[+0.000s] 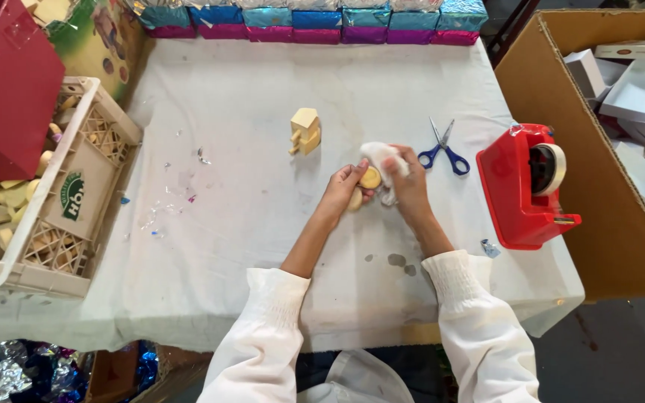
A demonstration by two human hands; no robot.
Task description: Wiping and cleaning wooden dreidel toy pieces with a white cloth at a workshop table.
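Note:
My left hand (345, 190) grips a small pale-yellow wooden piece (370, 177), round at the top, over the middle of the white-covered table (248, 224). My right hand (406, 183) holds a white cloth (379, 155) pressed against that piece. The two hands touch each other around it. A little to the upper left, a small stack of pale wooden blocks (305, 130) stands on the cloth, apart from both hands.
Blue-handled scissors (443, 149) lie right of my hands; a red tape dispenser (528, 186) stands beyond. A white crate (54, 194) of wooden pieces sits left, a cardboard box (606, 149) of white boxes right. Shiny wrapped boxes (315, 22) line the far edge.

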